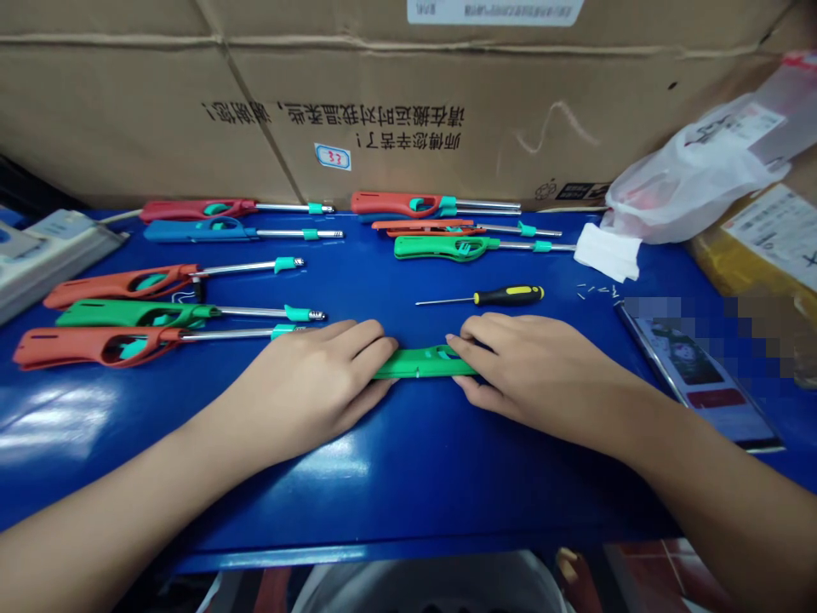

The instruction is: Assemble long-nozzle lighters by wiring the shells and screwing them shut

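Both of my hands grip one green lighter (418,364) just above the blue table. My left hand (325,375) is closed round its left end, and my right hand (520,358) pinches the right end, near the trigger opening. The fingers hide both ends, and no metal barrel shows. Beyond the hands lies a screwdriver (511,295) with a black and yellow handle. Left of my left hand, an orange lighter (95,347) and a green lighter (137,313) with long metal barrels rest on the table.
More long lighters lie behind, among them a red one (197,209), a blue one (197,230) and a green one (440,248). Small screws (597,290) are scattered by a white paper (608,253). A phone (695,375) lies right; a power strip (54,255) left. A cardboard box (159,128) stands behind.
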The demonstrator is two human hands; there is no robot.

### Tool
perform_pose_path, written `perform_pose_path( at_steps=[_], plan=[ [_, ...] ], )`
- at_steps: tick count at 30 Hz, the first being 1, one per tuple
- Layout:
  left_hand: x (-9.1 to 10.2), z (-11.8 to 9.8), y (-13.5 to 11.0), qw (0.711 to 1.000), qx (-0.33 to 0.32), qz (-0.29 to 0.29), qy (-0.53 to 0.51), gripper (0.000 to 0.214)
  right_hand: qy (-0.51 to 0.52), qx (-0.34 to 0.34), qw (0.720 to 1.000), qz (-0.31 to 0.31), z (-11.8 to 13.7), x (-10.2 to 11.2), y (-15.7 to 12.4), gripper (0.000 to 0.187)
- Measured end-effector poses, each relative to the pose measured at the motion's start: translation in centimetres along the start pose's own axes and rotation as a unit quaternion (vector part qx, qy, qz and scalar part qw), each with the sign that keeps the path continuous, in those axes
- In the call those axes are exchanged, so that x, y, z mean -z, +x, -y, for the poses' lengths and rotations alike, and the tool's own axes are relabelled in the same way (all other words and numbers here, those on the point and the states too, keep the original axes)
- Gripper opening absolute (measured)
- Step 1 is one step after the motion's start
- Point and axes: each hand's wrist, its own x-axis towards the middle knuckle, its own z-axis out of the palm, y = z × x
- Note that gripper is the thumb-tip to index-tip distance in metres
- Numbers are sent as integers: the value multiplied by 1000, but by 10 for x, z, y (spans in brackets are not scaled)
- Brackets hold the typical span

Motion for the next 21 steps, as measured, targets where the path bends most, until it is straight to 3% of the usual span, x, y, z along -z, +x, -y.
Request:
perform_pose_path(
  at_steps=[8,14,21],
  plan=[
    [-3,1,3,996,2,9,-90,33,61,5,998,2,-5,2,-4,24],
    [-1,-2,0,992,2,12,-122,33,64,5,997,-48,-5,3,-4,26],
    [3,7,-1,994,20,32,-104,29,158,-69,984,-38,-21,11,-6,21]
  ],
)
